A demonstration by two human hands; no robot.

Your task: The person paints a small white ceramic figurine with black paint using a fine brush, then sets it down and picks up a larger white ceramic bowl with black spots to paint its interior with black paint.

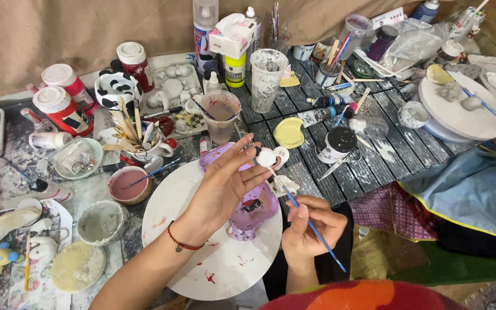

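Left hand point(222, 186) raised over the white round turntable point(213, 270), fingers closed on a small white ceramic figure point(267, 157) pinched at the fingertips; a red bead bracelet point(182, 242) sits on the wrist. Right hand point(311, 224) just off the turntable's right edge, closed on a thin blue-handled brush point(317, 232) in a pen grip, with the bristle end up against the underside of the figure. Below the left hand, on the turntable's far half, one purple-glazed piece point(254, 209), partly hidden by the palm. Work surface crowded. Directly beyond the hands: one clear plastic cup of cloudy rinse water point(221, 115), one tall empty-looking clear cup point(267, 77), one yellow palette dish point(289, 132), one black-lidded paint pot point(337, 143). Toward the left edge: three white-capped red paint bottles point(58, 106), one black-and-white spotted mug point(119, 89), one white cup stuffed with brushes and sticks point(144, 143), one pink-filled bowl point(129, 185) with a brush resting in it, one grey-filled bowl point(103, 223). Far right corner: a second white turntable point(460, 112) carrying several small unglazed pieces; count unclear. Blue cloth point(477, 189) lies at the right edge below it.
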